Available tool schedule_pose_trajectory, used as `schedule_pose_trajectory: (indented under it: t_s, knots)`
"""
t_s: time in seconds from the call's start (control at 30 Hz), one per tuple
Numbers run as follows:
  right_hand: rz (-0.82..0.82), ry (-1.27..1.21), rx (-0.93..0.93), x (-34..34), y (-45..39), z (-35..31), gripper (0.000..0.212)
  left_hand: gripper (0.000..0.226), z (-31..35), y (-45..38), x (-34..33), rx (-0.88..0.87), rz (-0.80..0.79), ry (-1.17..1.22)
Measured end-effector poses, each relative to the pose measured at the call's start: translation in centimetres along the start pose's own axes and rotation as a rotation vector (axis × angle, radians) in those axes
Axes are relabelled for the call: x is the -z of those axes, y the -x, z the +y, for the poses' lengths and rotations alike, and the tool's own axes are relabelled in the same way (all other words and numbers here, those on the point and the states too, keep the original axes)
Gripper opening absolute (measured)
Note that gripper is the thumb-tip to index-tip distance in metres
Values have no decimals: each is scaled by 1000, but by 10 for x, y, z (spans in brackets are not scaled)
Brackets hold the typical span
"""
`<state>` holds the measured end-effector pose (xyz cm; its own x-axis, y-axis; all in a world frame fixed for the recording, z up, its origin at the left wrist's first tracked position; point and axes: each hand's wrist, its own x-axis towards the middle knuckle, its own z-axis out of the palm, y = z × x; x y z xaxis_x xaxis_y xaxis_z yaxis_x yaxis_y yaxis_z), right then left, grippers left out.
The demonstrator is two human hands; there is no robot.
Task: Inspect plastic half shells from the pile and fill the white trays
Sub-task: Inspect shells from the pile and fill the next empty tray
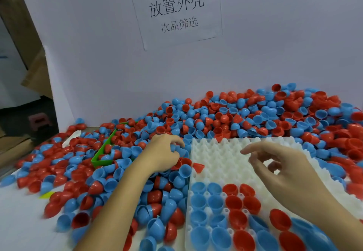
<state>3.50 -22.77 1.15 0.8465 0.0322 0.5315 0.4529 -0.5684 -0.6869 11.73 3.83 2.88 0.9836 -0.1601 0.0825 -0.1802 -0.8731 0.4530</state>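
A great pile of red and blue plastic half shells spreads across the middle of the frame, from the left edge to the right, heaped against a pale grey wall board. On that board, at upper centre, hangs a white paper sign with printed characters. A white moulded plastic tray with rows of cups lies at lower right of centre on the table; its nearer rows hold blue shells on the left and red shells on the right, open side up, while its farther rows are bare. One red half shell lies tilted at the tray's left edge.

The left hand reaches into the pile just left of the tray, its fingers curled round a blue half shell. The right hand hovers over the tray's bare part, fingers loosely spread and bent, holding nothing. A green plastic bin sits half buried in shells at centre left.
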Motion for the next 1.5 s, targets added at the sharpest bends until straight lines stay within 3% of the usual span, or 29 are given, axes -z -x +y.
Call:
schedule_pose_trajectory:
  t_s: [0.13, 0.33, 0.43, 0.6, 0.73, 1.0, 1.13, 1.27, 1.5]
  knots:
    - [5, 7, 5, -1, 1, 1, 36, 19, -9, 8, -14, -38, 104, 87]
    - [0, 35, 19, -1, 0, 1, 36, 12, -8, 15, -24, -100, 451, 310]
    - [3, 25, 17, -1, 1, 1, 35, 17, 4, 24, -23, -174, 522, 457]
    - [-18, -30, 21, -3, 3, -3, 31, 34, 33, 40, -33, -280, 362, 481]
    - [-45, -69, 9, -6, 3, -6, 25, 48, 50, 49, -39, -416, 281, 363]
    - [-93, -119, 30, -8, 5, -13, 24, 53, 60, 56, -39, -518, 225, 323]
    - [-6, -78, 7, -12, 4, -11, 22, 51, 63, 57, -40, -462, 161, 523]
    - [54, -103, -36, -11, 3, -8, 17, 34, 62, 56, -39, -410, 87, 823]
    - [-13, 54, 130, -10, 6, -13, 36, 26, 61, 53, -44, -312, 61, 929]
